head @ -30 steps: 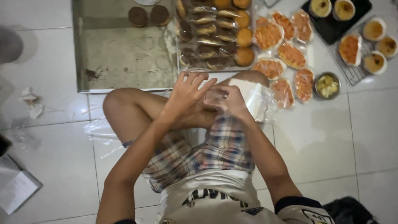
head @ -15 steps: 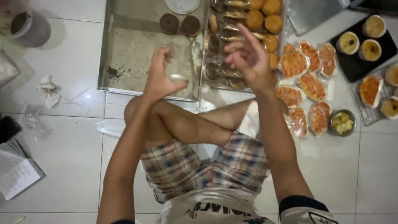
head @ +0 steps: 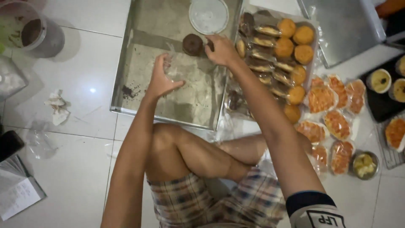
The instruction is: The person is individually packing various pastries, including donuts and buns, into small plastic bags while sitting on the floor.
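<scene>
I sit cross-legged on a white tiled floor before a large metal tray [head: 126, 90]. My left hand [head: 162, 78] hovers over the tray and pinches a thin clear plastic bag [head: 174, 59], held open. My right hand [head: 221, 48] reaches to the tray's far end, its fingers closed on a dark round bun [head: 209, 44] that they mostly hide. A second dark round bun [head: 193, 44] lies just to the left of it. A round clear lid [head: 209, 16] rests at the tray's far edge.
To the right lies a tray of wrapped pastries and orange buns [head: 295, 38], then wrapped orange-topped breads [head: 321, 99], a small bowl [head: 363, 164] and a black tray of cups [head: 379, 80]. A second metal tray [head: 346, 25] sits at the back right. On the left are a grey bucket [head: 38, 33], a crumpled tissue [head: 57, 107] and a notebook [head: 19, 196].
Both hands have moved from my lap out over the metal tray. The right hand has reached down onto a dark bun, and the left has lowered with the clear bag.
</scene>
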